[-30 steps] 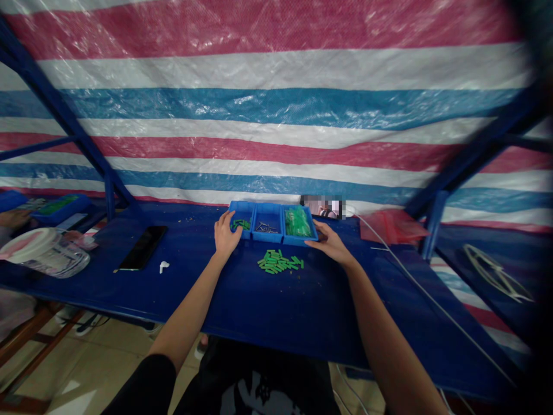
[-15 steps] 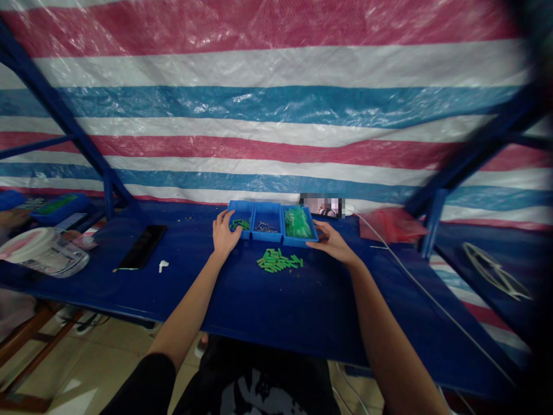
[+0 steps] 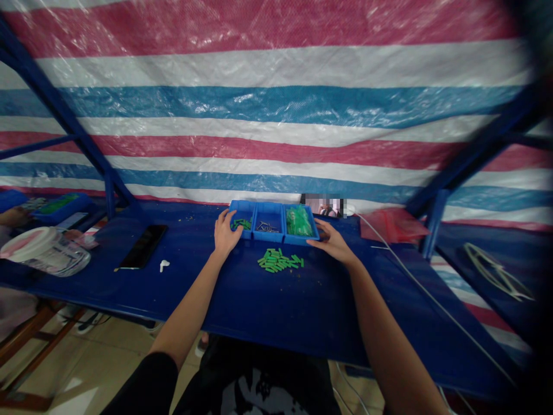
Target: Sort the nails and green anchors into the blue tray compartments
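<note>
On the blue bench (image 3: pixel 173 300), left hand (image 3: pixel 225 235) open, fingers resting on a three-part blue tray (image 3: pixel 268 204), right hand (image 3: pixel 330 243) open against its right end, loose green plastic pieces (image 3: pixel 279 260) just in front.

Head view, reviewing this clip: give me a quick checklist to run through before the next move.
Left hand: open at the tray's left end, nothing seen held: ok.
Right hand: open at the tray's right corner, nothing seen held: ok.
Blue three-compartment tray: flat on the blue table: ok.
Metal pins: inside the middle compartment: ok.
Loose green pieces: one heap, apart from both hands: ok.
Green items in the right compartment: bagged or not: cannot tell.
</note>
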Motion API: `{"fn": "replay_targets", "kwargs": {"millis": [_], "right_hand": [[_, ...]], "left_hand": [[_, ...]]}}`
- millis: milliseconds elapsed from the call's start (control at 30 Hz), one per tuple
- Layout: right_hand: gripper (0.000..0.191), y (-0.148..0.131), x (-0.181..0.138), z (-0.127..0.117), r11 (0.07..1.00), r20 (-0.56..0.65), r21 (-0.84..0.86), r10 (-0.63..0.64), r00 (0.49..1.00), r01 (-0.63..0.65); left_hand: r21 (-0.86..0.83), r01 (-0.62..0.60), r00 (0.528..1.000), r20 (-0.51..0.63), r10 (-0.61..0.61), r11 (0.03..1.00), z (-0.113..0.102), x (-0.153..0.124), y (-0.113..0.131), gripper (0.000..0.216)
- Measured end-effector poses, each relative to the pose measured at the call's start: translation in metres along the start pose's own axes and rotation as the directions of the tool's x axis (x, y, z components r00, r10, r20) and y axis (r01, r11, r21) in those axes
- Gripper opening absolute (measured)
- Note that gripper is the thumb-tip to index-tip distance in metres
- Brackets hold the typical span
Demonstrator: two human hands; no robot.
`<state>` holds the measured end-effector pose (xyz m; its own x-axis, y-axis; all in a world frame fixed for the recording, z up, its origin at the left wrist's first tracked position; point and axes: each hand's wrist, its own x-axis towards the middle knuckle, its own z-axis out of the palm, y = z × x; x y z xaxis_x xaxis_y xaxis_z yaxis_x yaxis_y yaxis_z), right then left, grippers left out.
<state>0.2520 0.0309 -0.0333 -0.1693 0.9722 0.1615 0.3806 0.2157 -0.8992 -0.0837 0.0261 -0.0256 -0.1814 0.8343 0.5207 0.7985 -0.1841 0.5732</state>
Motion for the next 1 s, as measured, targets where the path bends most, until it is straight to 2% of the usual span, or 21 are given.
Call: {"fn": "replay_targets", "kwargs": {"millis": [100,167,233,300,333,400,500,600,667,833,933,1000], "right_hand": [[0.079,0.001,0.000,0.000,1.000,0.019,0.027,0.001,1.000,-0.001],[0.080,0.002,0.000,0.000,0.999,0.024,0.039,0.002,1.000,-0.003],[0.081,0.003,0.000,0.000,0.999,0.024,0.047,0.002,1.000,-0.003],[0.081,0.004,0.000,0.000,0.998,0.027,0.056,0.001,1.000,-0.003],[0.081,0.004,0.000,0.000,0.998,0.029,0.061,0.000,1.000,-0.001],[0.081,0.004,0.001,0.000,0.998,0.029,0.064,-0.003,1.000,0.001],[0.081,0.004,0.001,0.001,0.999,0.025,0.051,-0.007,1.000,0.005],[0.079,0.004,0.001,0.000,0.999,0.025,0.042,-0.008,1.000,0.007],[0.079,0.004,0.001,0.000,0.999,0.022,0.041,-0.011,1.000,0.010],[0.080,0.006,0.001,0.000,1.000,0.011,0.027,-0.014,1.000,0.014],[0.081,0.006,0.001,0.000,1.000,0.009,0.024,-0.009,1.000,0.009],[0.080,0.006,0.001,0.000,1.000,0.007,0.022,-0.009,1.000,0.009]], "left_hand": [[0.048,0.006,1.000,-0.019,-0.005,0.999,-0.004,-0.001,0.007,0.049],[0.105,-0.029,0.997,-0.067,0.037,0.994,-0.008,-0.005,0.018,0.047],[0.092,-0.127,0.987,-0.085,0.135,0.988,-0.011,-0.012,0.033,0.041],[0.004,-0.287,0.958,-0.006,0.287,0.958,-0.010,-0.024,0.050,0.033],[-0.057,-0.385,0.919,0.067,0.388,0.921,-0.008,-0.031,0.059,0.029],[-0.159,-0.528,0.811,0.199,0.551,0.834,0.000,-0.046,0.076,0.028],[-0.214,-0.631,0.669,0.337,0.662,0.746,0.014,-0.067,0.093,0.035],[-0.188,-0.665,0.602,0.437,0.668,0.723,0.027,-0.079,0.098,0.044],[-0.179,-0.668,0.579,0.485,0.655,0.722,0.033,-0.081,0.096,0.043],[-0.176,-0.674,0.556,0.518,0.650,0.717,0.038,-0.080,0.092,0.032],[-0.167,-0.687,0.555,0.507,0.659,0.707,0.036,-0.079,0.095,0.032],[-0.172,-0.714,0.531,0.498,0.685,0.679,0.035,-0.078,0.096,0.036]]}}
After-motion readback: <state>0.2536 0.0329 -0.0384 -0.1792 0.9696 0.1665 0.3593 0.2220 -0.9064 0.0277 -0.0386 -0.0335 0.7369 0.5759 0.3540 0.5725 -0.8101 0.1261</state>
